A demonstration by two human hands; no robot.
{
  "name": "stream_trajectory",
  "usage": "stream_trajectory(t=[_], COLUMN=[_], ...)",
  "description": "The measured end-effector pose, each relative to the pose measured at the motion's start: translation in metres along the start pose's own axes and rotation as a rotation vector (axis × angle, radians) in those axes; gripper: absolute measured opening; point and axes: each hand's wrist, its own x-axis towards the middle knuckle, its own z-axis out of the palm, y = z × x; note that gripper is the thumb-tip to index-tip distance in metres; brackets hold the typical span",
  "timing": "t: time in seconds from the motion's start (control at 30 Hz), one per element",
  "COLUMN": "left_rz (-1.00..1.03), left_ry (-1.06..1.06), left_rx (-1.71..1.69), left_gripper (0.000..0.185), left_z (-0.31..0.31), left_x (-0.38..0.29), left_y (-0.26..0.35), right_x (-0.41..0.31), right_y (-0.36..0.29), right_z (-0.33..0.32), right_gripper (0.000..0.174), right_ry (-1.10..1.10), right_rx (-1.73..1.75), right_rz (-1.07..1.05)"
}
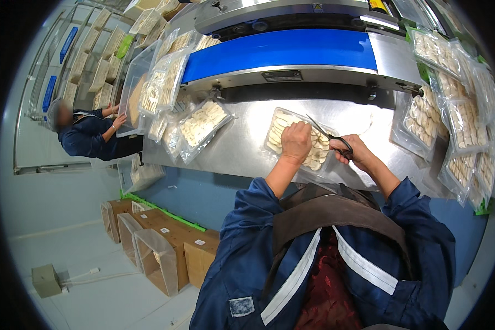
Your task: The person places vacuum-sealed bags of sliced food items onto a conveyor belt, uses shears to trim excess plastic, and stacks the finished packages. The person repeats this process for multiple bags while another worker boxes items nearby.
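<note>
A pack of pale sliced food in a clear plastic tray and film (316, 158) lies on the steel table (247, 140) in front of me. My left hand (297, 139) is closed over the pack's middle; its fingertips are hidden, so what they pinch cannot be told. My right hand (352, 152) grips the black handles of a pair of scissors (326, 133). Their blades point up and left over the pack, close to my left hand, and look parted. Other filled packs (203, 123) lie on the table to the left.
A blue conveyor belt (280, 51) with a steel frame runs along the table's far side. Stacked bagged packs (464, 119) stand at the right. A co-worker (88, 134) holds a clear plastic bin (135, 101) at the left. Cardboard boxes (161, 231) are on the floor.
</note>
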Motion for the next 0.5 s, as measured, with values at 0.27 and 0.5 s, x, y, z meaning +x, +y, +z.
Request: stream_trajectory(t=[0.27,0.5], left_rz=[0.003,-0.010], left_ry=[-0.042,-0.054], left_rx=[-0.023,-0.143], left_gripper=[0.006,0.004], left_z=[0.001,0.004], left_x=[0.001,0.000], left_y=[0.001,0.007], right_x=[-0.002,0.000], right_y=[0.003,-0.002], right_z=[-0.009,-0.016], right_gripper=[0.023,0.023], right_ry=[0.020,-0.012], right_rx=[-0.050,-0.039], right_rz=[0.012,0.001])
